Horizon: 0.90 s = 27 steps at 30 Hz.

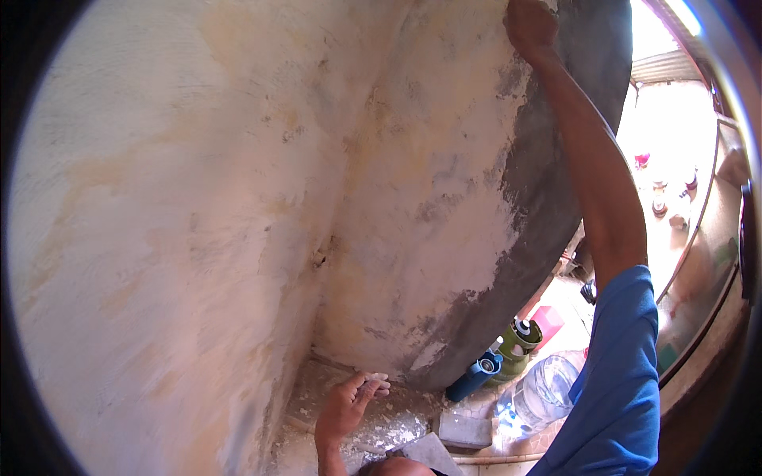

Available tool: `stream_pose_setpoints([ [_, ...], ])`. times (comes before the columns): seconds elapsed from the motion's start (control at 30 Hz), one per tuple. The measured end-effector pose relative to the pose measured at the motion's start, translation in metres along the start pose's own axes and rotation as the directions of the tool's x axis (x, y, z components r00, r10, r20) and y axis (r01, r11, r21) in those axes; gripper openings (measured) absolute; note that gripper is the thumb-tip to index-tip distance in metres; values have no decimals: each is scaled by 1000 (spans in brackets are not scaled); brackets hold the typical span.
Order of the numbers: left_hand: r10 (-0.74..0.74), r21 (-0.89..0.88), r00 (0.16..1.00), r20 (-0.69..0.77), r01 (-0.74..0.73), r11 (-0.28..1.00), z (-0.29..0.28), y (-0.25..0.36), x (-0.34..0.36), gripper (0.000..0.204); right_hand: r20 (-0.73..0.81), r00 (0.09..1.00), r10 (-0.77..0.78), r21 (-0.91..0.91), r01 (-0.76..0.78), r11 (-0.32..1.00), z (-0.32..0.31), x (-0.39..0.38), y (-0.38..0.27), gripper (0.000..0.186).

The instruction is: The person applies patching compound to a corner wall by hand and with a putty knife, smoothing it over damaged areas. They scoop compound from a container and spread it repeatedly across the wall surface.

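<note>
My right hand (530,30) is raised high against the plastered wall (429,182), its fingers curled closed beside the dark grey edge band (548,170). The picture's top edge cuts off its fingertips, so whatever it holds is hidden. Low down, near the foot of the wall corner, my left hand (346,408) has its fingers bent and drawn together. Whitish residue coats those fingertips, and I cannot make out what lies between them. Patchy white and cream plaster covers both wall faces, with a small dark hole (319,259) in the corner.
Below the grey edge stand a blue cylindrical container (468,379), a green cylinder (516,357), a pink container (548,324) and a large clear plastic bottle (546,393). A grey block (465,431) lies on the floor. White splatters mark the ledge (397,412) beside my left hand.
</note>
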<state>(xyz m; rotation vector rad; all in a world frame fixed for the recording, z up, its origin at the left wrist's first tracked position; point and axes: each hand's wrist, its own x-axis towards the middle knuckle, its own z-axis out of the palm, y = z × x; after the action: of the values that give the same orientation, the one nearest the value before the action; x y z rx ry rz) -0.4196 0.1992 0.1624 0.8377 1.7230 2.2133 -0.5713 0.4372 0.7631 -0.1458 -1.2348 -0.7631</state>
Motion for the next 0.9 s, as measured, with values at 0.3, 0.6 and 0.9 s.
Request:
stream_pose_setpoints([
  [0.3, -36, 32, 998, 53, 34, 999, 12, 4, 7, 27, 304, 947, -105, 218, 38, 975, -13, -20, -89, 19],
  [0.6, -21, 18, 999, 47, 20, 1000, 15, 4, 1, 28, -52, 996, -71, 133, 77, 988, -14, -27, -34, 15],
  [0.9, -14, 9, 999, 47, 14, 1000, 17, 15, 1, 28, 323, 906, -272, 160, 230, 960, -33, -44, -66, 33],
])
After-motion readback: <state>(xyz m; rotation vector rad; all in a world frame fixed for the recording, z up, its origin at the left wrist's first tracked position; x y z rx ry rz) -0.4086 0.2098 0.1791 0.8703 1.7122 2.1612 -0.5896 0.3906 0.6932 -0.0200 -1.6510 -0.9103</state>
